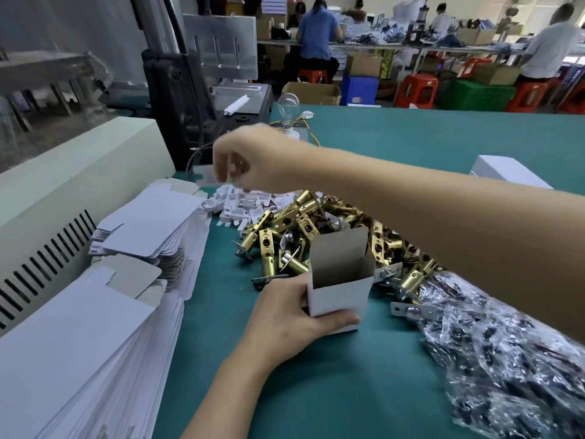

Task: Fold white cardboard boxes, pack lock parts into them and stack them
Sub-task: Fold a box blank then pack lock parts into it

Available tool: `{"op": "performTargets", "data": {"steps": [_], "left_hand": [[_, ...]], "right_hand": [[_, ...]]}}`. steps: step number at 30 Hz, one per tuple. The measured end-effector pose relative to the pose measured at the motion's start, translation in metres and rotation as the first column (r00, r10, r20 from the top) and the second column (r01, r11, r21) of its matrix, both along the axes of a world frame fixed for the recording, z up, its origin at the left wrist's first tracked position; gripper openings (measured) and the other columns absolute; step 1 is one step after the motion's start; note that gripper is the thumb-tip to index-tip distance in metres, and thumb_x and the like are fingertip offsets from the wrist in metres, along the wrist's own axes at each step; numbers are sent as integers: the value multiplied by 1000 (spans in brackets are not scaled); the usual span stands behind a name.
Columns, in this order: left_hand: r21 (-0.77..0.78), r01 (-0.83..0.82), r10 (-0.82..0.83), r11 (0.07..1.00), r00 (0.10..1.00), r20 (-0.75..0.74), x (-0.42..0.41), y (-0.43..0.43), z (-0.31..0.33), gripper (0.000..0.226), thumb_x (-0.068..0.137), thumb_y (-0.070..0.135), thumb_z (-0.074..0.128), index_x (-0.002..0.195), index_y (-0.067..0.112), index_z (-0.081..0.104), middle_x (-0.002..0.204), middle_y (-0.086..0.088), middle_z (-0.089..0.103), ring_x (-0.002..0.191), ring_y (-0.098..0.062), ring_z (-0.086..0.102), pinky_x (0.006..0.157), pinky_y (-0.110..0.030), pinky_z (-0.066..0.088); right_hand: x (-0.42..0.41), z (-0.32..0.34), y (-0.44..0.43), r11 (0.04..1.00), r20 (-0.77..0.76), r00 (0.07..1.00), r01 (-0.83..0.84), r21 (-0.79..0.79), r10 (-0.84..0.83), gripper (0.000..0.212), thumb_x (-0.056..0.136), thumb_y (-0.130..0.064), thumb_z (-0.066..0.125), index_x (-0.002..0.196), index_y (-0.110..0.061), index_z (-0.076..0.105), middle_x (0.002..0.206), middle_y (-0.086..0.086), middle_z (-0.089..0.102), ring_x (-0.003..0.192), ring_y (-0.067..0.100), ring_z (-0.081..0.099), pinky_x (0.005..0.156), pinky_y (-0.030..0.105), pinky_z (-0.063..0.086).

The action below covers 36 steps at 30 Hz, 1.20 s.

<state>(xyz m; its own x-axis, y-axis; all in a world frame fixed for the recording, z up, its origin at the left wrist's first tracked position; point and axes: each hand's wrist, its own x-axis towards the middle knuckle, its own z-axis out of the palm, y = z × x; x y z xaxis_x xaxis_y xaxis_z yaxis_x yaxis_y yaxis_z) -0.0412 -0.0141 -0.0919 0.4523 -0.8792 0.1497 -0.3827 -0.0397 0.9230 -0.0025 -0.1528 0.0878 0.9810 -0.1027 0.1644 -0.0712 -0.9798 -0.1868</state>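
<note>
Presently, one small white cardboard box [340, 289] stands folded and upright just in front of the heap of brass lock latches [304, 223], its top flap raised, no part showing inside, and the left hand [285, 315] wrapped round its base. Packing seems barely begun: the right hand [247, 160] hangs over the small white plastic pieces [240, 204] behind the heap, though blur hides whether it pinches one. Stacks of flat white box blanks [95, 327] left of the heap lie unfolded.
</note>
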Motion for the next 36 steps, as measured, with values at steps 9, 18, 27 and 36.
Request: {"op": "performTargets", "data": {"steps": [9,18,27,36], "left_hand": [[-57,-92,79,994,976,-202,-1,-8,4,63,47,77,91,97,42,78,98,19,80,90,-1,76,71,-15,57],[-107,-78,66,991,991,-114,-6,-4,12,51,50,80,87,94,58,74,92,21,79,85,2,75,69,-13,55],[-119,-84,75,989,994,-86,-5,-3,7,57,48,88,82,94,56,74,90,18,79,81,0,74,63,-14,53],[-125,-65,59,990,997,-51,-4,-4,8,50,54,85,83,95,58,75,96,22,79,89,1,75,70,-13,56]], "right_hand": [[-161,19,-18,981,178,984,-35,193,0,26,94,-6,70,117,-18,74,92,-3,70,80,13,67,78,29,56],[-177,-9,-7,972,-126,992,-25,-234,-5,34,104,-15,53,125,-37,69,106,-17,47,97,13,58,78,32,44],[-171,-31,6,937,-202,979,-68,-342,-2,46,102,-7,50,134,-38,62,116,-7,52,111,17,54,80,32,48],[-185,-22,-33,985,390,908,104,140,-151,26,97,-6,62,111,-22,76,94,-6,66,82,13,62,77,31,51]]}}
